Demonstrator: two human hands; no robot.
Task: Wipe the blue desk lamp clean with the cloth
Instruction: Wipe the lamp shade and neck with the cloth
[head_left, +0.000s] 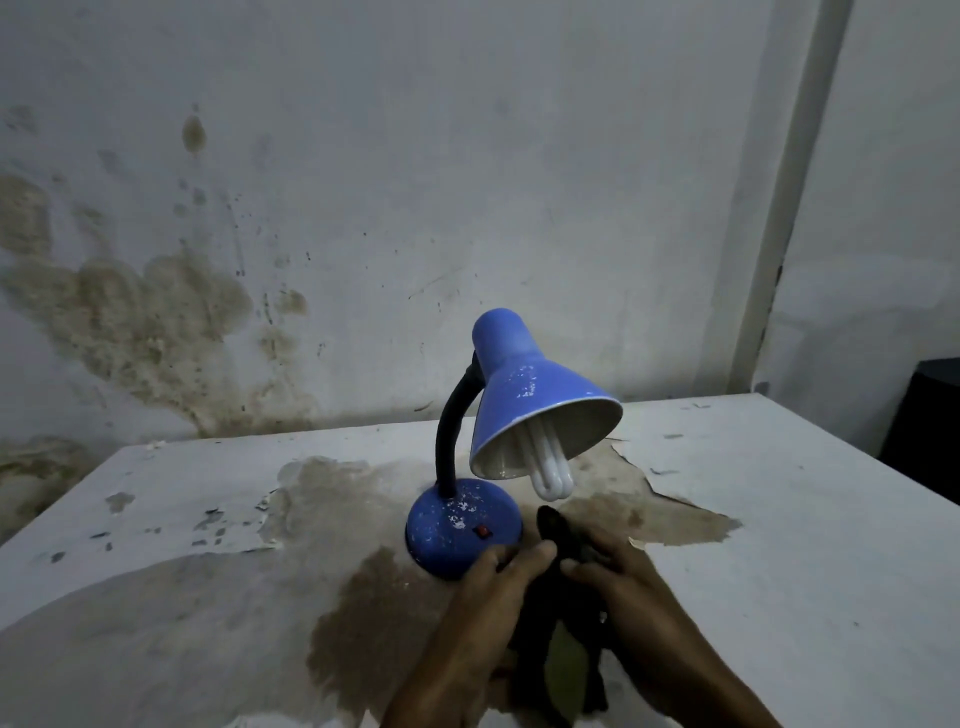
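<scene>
— Both of our hands meet low in front: the left hand (483, 613) and right hand (634, 608) each pinch the dark cloth (558, 535).

— Just beyond our fingers, the blue desk lamp (462, 530) stands upright on the stained counter (779, 519), shade tilted right, bulb showing.

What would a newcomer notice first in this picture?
The blue desk lamp stands mid-table, its shade tilted to show a white bulb, with pale specks on shade and base. Just in front, the left hand and right hand hold a dark cloth. The white table is peeling and stained.
</scene>
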